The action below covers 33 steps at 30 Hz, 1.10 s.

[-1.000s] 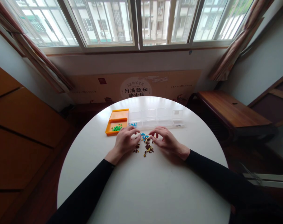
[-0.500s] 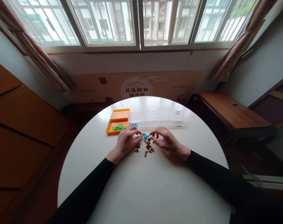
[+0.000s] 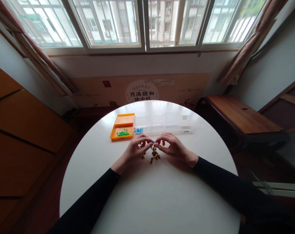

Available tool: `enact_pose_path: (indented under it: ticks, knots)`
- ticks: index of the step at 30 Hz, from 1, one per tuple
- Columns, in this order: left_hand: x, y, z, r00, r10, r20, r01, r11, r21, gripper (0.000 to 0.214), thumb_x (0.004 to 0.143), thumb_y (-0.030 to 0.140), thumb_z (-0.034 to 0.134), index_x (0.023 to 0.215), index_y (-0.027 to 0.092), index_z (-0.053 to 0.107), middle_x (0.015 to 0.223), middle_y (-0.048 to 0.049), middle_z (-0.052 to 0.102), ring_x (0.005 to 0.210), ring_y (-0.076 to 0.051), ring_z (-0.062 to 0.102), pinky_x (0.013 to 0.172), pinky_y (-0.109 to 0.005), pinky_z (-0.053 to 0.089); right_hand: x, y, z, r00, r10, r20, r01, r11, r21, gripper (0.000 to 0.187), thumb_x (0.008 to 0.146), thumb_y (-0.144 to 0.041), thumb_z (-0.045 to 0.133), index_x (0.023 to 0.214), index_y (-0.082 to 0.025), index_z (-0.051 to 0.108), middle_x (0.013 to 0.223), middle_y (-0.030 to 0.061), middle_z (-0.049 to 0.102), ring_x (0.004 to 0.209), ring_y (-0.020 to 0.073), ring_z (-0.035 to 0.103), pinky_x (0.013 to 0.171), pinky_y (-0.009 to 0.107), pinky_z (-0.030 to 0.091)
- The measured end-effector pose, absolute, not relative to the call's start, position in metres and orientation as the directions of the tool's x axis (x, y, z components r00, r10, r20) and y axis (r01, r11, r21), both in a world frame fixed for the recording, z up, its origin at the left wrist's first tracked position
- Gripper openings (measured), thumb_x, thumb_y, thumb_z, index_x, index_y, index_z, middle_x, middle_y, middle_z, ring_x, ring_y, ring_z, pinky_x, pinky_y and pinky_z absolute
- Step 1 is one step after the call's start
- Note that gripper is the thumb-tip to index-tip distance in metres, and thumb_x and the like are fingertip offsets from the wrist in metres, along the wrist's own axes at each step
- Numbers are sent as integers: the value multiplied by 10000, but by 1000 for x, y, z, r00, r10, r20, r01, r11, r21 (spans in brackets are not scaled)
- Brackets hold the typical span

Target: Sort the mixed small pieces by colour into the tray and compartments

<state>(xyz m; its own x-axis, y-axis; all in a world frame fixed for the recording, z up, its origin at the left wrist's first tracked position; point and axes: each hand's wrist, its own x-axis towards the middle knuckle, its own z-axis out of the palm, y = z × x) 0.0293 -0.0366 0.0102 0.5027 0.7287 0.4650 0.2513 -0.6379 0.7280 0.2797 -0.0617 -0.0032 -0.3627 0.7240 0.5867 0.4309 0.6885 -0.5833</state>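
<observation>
Between left grip (image 3: 137, 149) and right grip (image 3: 173, 148) show blue pieces (image 3: 154, 142).

Left hand (image 3: 132, 151), right hand (image 3: 174, 147) close together, blue bits (image 3: 153, 142) between fingers (image 3: 146, 148); green pieces (image 3: 123, 133) in orange tray (image 3: 124, 120).

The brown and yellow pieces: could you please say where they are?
In the head view, the brown and yellow pieces lie near the centre on the white table, mostly between the left hand and right hand, nearer than the clear case.
</observation>
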Motion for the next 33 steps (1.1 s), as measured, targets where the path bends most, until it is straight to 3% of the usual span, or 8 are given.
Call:
enact_pose_path:
  ticks: [12,18,33]
  knots:
    - [31,-36,7,539,734,413,214,-594,776,272,1055,434,733,1029,195,862,932,-87,761,800,-172,678,697,-288,539,280,-63,-3,-389,706,591,430,707,-561,98,1042,-321,763,973,-253,748,840,-3,738,779,172,673,829,331,532]
    - [31,-37,9,514,743,429,249,-608,754,307,1046,464,736,957,188,836,864,-60,703,712,-146,603,621,-263,501,280,-64,1,-399,689,605,441,723,-532,115,1039,-325,759,947,-256,761,795,-3,717,756,178,662,830,345,531]
    - [29,-36,3,506,690,517,225,-685,693,154,1002,339,801,1002,189,831,935,-70,725,711,-127,624,634,-261,536,279,-62,-3,-385,693,610,436,719,-541,60,1008,-249,770,959,-258,736,838,-9,743,776,179,680,864,354,537]
